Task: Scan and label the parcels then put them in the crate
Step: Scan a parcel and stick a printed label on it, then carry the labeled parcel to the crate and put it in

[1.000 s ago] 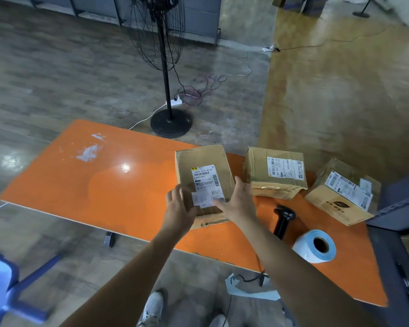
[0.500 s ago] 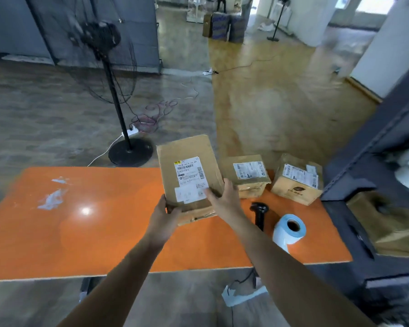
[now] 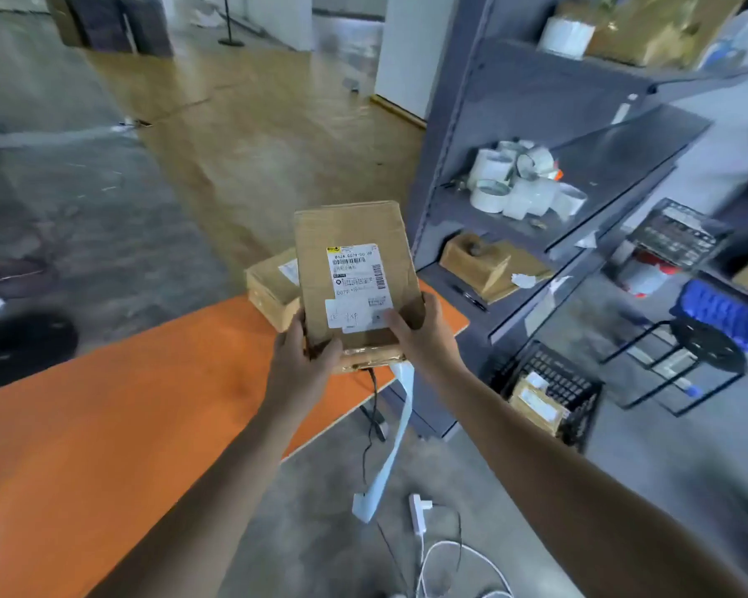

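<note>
Cardboard parcel point(image 3: 355, 269) is held in the air above the far right corner of the orange table point(image 3: 104, 425), tilted up with its face toward the camera. White shipping label point(image 3: 357, 287) with barcodes covers the lower half of that face.

Left hand point(image 3: 303, 360) grips the parcel's lower left corner, thumb on the front, fingers wrapped behind. Right hand point(image 3: 424, 338) grips the lower right edge, thumb pressed on the label's corner, fingers curled round the back.

Second parcel point(image 3: 268, 287) lies on the table's far edge, partly hidden behind the held one.

Pale label-backing strip point(image 3: 389, 446) hangs off the table's right edge to the floor, with a black cable point(image 3: 370, 420) beside it.

Black wire crate point(image 3: 549, 394) stands on the floor right of the table and holds one brown labelled parcel point(image 3: 536, 405).

Grey shelf unit point(image 3: 536, 101) rises beyond the table's right end, with tape rolls point(image 3: 519, 183) stacked on its middle shelf.
</note>
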`<action>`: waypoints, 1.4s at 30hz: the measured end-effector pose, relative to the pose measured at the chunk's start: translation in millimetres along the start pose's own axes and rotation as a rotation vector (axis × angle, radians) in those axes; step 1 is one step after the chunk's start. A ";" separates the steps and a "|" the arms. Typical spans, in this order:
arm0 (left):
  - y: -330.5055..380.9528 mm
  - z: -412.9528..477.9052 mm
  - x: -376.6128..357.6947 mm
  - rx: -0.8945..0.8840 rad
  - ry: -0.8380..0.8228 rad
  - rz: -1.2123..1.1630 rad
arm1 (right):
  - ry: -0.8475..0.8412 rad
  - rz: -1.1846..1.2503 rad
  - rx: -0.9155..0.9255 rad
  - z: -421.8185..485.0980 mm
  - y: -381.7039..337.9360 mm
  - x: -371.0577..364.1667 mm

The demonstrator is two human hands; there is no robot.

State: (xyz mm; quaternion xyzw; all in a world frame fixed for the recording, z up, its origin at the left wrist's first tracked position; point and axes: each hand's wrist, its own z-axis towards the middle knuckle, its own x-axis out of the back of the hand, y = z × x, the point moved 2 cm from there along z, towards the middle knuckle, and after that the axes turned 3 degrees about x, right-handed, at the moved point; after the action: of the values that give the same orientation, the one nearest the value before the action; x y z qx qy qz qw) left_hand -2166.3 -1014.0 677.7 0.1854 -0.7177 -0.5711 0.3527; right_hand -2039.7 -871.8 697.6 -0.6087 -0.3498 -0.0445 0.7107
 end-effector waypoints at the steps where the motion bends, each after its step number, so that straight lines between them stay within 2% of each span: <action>1: 2.3 -0.2 -10.2 -0.016 -0.042 -0.007 | 0.037 -0.013 -0.023 -5.9 7.0 15.4; 11: 46.3 -47.4 -164.5 -0.157 -0.376 0.015 | 0.317 -0.098 -0.155 -68.6 94.5 170.9; 18: 73.7 -123.4 -298.6 -0.195 -0.496 0.032 | 0.424 -0.072 -0.223 -117.0 187.9 289.8; 24: 97.7 -189.3 -402.0 -0.135 -0.480 0.075 | 0.394 -0.076 -0.235 -135.7 263.2 388.4; 30: 114.8 -216.5 -467.7 -0.103 -0.437 0.054 | 0.331 -0.084 -0.250 -128.4 307.0 447.9; 37: 118.9 -200.0 -535.4 -0.035 -0.415 0.074 | 0.263 -0.098 -0.250 -83.3 351.0 487.1; 42: 113.9 -160.4 -597.3 0.034 -0.390 0.079 | 0.188 -0.139 -0.252 -17.5 392.6 508.9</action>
State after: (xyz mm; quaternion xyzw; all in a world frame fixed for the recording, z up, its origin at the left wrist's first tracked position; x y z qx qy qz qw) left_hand -1627.9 -693.1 625.9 0.0491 -0.7887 -0.5697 0.2259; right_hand -1457.6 -602.9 650.6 -0.6606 -0.3146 -0.1939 0.6535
